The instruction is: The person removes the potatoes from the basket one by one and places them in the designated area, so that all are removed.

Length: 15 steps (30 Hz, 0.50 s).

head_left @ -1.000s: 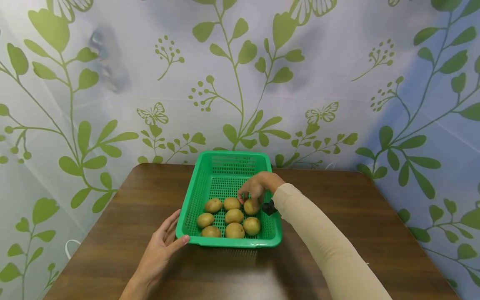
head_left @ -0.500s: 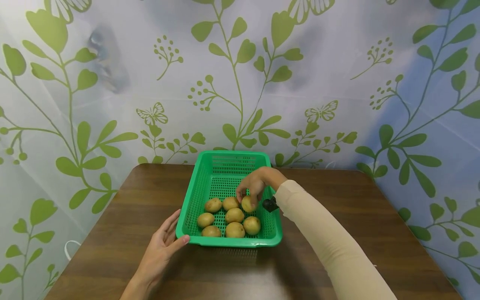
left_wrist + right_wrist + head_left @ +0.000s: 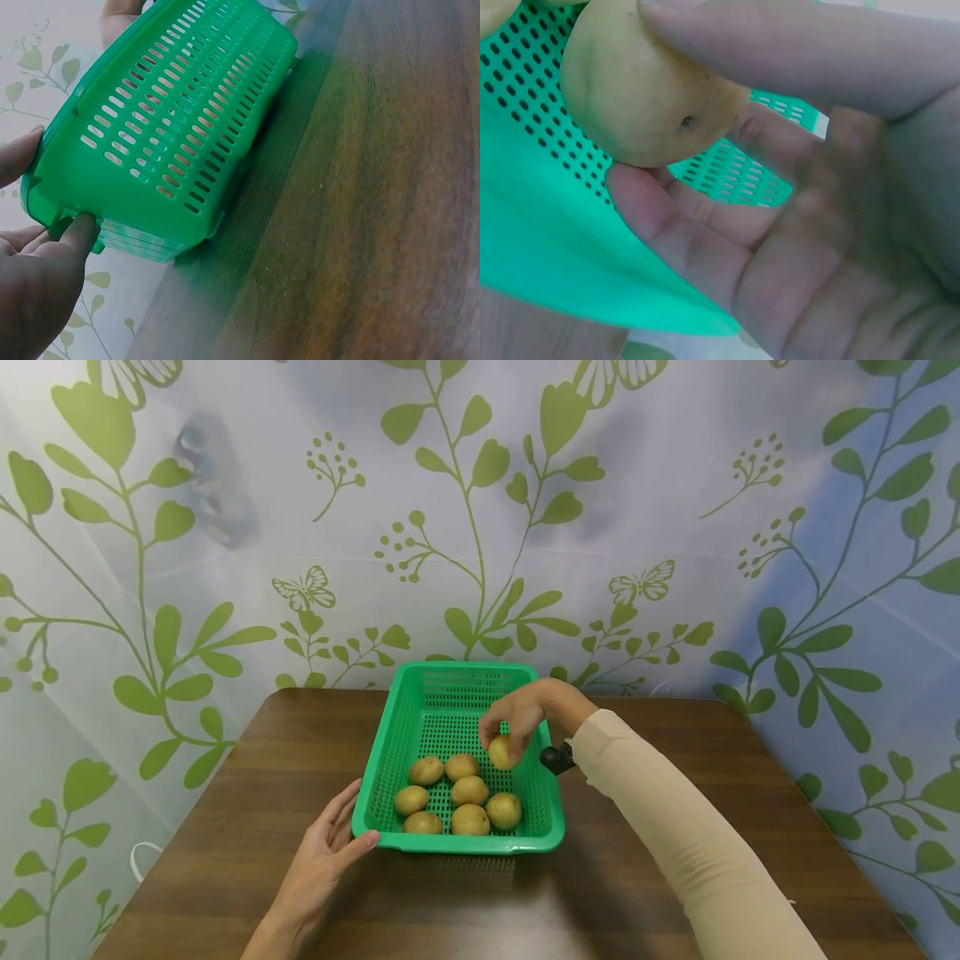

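Right grip [image 3: 525,713] pinching a potato [image 3: 500,754], the potato hanging over the right side of a green basket [image 3: 480,843], seven more potatoes [image 3: 469,791] lying inside, left grip [image 3: 327,845] holding the basket's near left corner, basket sitting on a brown counter [image 3: 232,827].

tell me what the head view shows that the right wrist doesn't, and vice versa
Only the head view: the left hand gripping the near left corner of the green basket, and the beige sleeve.
Only the right wrist view: a dark pit on the held potato.
Both: the right hand pinching that potato, the basket, and other potatoes.
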Available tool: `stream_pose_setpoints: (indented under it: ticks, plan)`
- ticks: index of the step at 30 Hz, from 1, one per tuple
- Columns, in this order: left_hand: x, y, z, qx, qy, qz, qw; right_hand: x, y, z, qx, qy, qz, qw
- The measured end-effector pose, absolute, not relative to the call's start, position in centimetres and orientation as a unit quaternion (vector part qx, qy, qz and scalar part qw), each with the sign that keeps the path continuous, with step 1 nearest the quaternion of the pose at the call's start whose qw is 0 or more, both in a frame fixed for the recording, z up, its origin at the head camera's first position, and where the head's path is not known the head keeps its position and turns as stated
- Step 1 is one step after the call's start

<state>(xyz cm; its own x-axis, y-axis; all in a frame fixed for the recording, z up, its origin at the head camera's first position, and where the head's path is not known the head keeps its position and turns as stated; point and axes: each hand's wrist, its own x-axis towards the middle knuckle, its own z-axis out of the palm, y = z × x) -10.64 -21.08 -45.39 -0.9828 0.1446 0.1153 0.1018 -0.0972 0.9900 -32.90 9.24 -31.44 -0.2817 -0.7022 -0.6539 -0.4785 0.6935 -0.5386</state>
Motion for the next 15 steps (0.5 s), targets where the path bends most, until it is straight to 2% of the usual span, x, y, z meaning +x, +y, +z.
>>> stream_pose_setpoints:
  ticks: [15]
  plan:
    - [-10.6,-21.0,-45.5,0.091,0.676,0.731,0.013,-33.2,13.3,-29.8,-0.415,0.795,-0.143,0.419]
